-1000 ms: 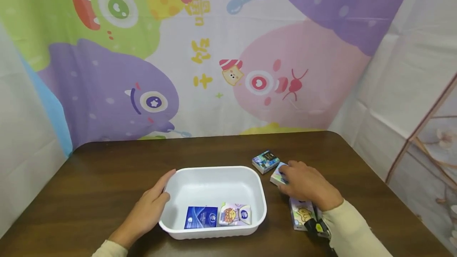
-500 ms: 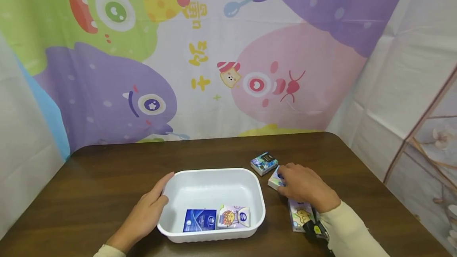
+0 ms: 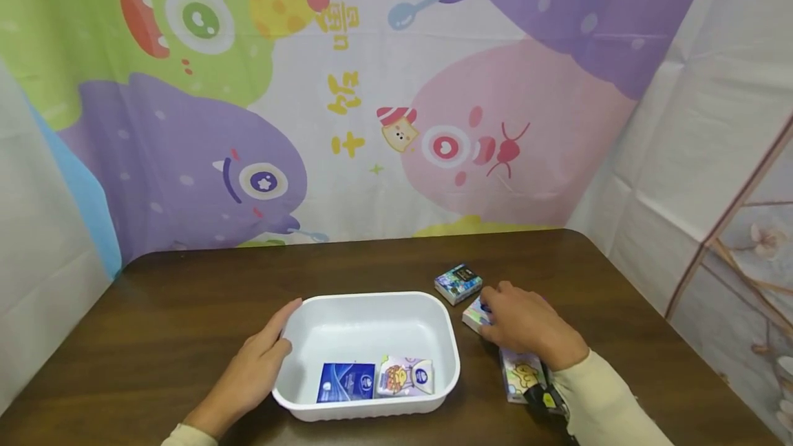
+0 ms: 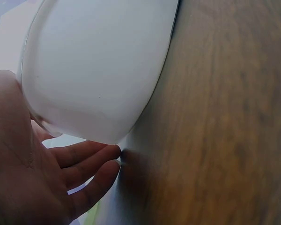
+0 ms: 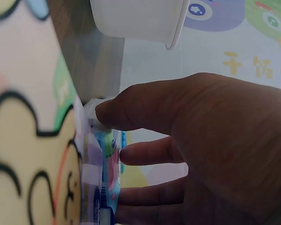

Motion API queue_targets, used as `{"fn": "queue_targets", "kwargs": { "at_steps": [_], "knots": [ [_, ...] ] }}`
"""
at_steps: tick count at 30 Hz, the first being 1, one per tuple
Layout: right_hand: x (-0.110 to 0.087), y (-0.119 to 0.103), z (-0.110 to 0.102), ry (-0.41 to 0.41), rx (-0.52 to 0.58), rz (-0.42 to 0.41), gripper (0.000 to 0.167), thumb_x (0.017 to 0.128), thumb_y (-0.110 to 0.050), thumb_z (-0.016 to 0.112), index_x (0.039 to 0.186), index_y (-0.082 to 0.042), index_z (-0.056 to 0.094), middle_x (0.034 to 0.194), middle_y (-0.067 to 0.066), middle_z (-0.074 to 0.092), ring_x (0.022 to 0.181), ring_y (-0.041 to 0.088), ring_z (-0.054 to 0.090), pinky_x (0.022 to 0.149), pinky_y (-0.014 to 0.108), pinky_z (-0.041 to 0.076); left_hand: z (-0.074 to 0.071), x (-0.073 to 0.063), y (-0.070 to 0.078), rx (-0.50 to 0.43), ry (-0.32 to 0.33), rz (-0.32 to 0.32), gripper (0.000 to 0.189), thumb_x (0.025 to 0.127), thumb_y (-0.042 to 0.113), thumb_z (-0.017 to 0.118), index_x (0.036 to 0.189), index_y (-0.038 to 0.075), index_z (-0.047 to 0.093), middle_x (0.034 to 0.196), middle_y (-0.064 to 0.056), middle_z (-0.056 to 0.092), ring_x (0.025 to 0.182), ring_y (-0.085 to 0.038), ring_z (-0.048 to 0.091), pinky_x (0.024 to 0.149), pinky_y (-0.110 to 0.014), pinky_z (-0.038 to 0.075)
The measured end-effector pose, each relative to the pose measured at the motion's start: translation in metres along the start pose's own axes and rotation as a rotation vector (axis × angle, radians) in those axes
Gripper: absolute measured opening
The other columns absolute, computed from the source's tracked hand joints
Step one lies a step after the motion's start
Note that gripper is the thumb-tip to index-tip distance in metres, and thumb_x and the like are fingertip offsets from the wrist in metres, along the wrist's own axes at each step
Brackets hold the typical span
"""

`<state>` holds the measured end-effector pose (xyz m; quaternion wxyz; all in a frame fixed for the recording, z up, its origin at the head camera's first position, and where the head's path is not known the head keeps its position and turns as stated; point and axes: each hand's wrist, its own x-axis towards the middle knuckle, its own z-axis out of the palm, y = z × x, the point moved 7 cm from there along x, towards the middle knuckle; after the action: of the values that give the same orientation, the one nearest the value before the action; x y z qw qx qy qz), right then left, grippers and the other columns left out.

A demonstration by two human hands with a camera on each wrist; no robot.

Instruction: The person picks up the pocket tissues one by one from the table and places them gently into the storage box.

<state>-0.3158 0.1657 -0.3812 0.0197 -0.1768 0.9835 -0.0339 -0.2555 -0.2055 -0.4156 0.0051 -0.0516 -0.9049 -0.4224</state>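
A white plastic tub (image 3: 365, 303) stands on the table with a blue tissue pack (image 3: 345, 383) and a cartoon-print tissue pack (image 3: 405, 377) lying inside. At its left side is my left hand (image 3: 250, 367), thumb by the rim, the other fingers extended along the outer wall (image 4: 98, 70). To the tub's right, my right hand (image 3: 526, 322) pinches a pastel tissue pack (image 3: 473, 315) between thumb and fingers, covering much of it. Seen from the right wrist, the thumb (image 5: 114, 112) meets the pack's whitish end and the fingertips lie along its printed face (image 5: 113, 168).
Just behind the pinched pack lies a blue-green floral tissue pack (image 3: 458, 283). Under the right forearm is a pack with a yellow cartoon puppy (image 3: 522, 374), beside a black wrist strap (image 3: 546, 396). A printed cloth (image 3: 347, 191) hangs behind the brown table (image 3: 204, 294).
The whole scene shifts slightly as the head view tilts. The pinched pack and my right hand have moved only a touch; my left hand stays by the tub.
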Motion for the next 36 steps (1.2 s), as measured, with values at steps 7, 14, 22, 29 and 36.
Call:
{"fn": "queue_targets", "kwargs": {
  "at_steps": [7,14,22,29,36],
  "knots": [
    [-0.0001,-0.0005,-0.0004,0.007,-0.004,-0.007,0.037,0.083,-0.035,0.075,0.107,-0.009,0.064,0.088,0.003,0.059,0.077,0.019,0.053,0.070,0.045,0.047,0.0003,-0.0004,0.0013,-0.002,-0.003,0.013,0.058,0.101,0.010,0.041,0.158,0.020,0.033,0.156,-0.017,0.038,0.137,-0.038,0.042,0.106,-0.059,0.036],
    [0.0003,-0.0001,0.0011,-0.003,-0.015,-0.002,0.044,0.080,-0.038,0.078,0.110,-0.009,0.063,0.093,0.003,0.062,0.078,0.019,0.054,0.072,0.046,0.048,0.0011,0.0004,0.0007,-0.010,0.000,0.013,0.058,0.101,0.009,0.040,0.158,0.020,0.033,0.156,-0.016,0.038,0.138,-0.037,0.042,0.106,-0.059,0.036],
    [-0.0008,-0.0012,0.0000,0.003,0.038,-0.004,0.038,0.080,-0.036,0.080,0.102,-0.013,0.059,0.086,-0.006,0.054,0.071,0.016,0.050,0.063,0.038,0.043,0.0006,0.0013,0.0008,-0.010,-0.006,-0.001,0.059,0.101,0.010,0.040,0.158,0.021,0.032,0.157,-0.016,0.037,0.139,-0.038,0.040,0.108,-0.061,0.033],
    [0.0006,-0.0012,-0.0003,0.002,0.040,-0.001,0.034,0.077,-0.029,0.083,0.096,-0.015,0.059,0.080,-0.007,0.056,0.070,0.015,0.051,0.064,0.040,0.045,0.0001,0.0016,0.0015,-0.009,0.003,0.008,0.058,0.101,0.010,0.040,0.157,0.021,0.033,0.156,-0.015,0.039,0.138,-0.036,0.042,0.106,-0.058,0.035],
    [0.0002,-0.0039,0.0014,0.004,0.017,-0.010,0.034,0.078,-0.029,0.083,0.099,-0.014,0.061,0.082,-0.005,0.057,0.072,0.014,0.051,0.067,0.040,0.047,0.0002,0.0009,0.0005,-0.004,0.003,0.011,0.059,0.101,0.010,0.040,0.158,0.022,0.033,0.156,-0.015,0.039,0.137,-0.036,0.043,0.105,-0.058,0.037]
  ]
}}
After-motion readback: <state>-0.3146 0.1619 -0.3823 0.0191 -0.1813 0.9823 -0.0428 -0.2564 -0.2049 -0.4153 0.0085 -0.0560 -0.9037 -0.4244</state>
